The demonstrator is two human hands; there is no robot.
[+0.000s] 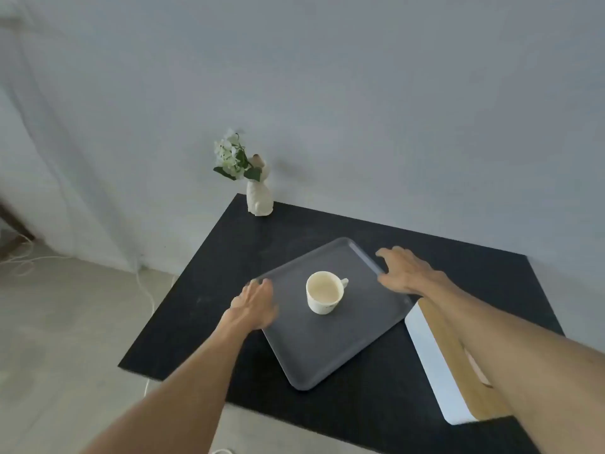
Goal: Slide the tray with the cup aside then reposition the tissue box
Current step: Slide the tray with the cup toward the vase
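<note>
Grey tray (327, 342) lies skewed at mid-table (203, 322), cup (324, 292) upright near its centre. Left hand (253, 306), fingers spread flat, rests on the rim at the cup's nine o'clock; right hand (406, 271), fingers splayed, at two o'clock. Tissue box (432, 358) touches the tray's four o'clock edge, under the right forearm. Judgement: slide toward nine o'clock.

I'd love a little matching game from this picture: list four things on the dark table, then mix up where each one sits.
Things:
1. white ceramic cup
2. grey rectangular tray
3. white rabbit-shaped vase with flowers
4. white tissue box with wooden lid

Places:
A. far corner by the wall
B. under the right forearm
C. on the tray
D. between both hands

Pairs: 1-C, 2-D, 3-A, 4-B
</note>
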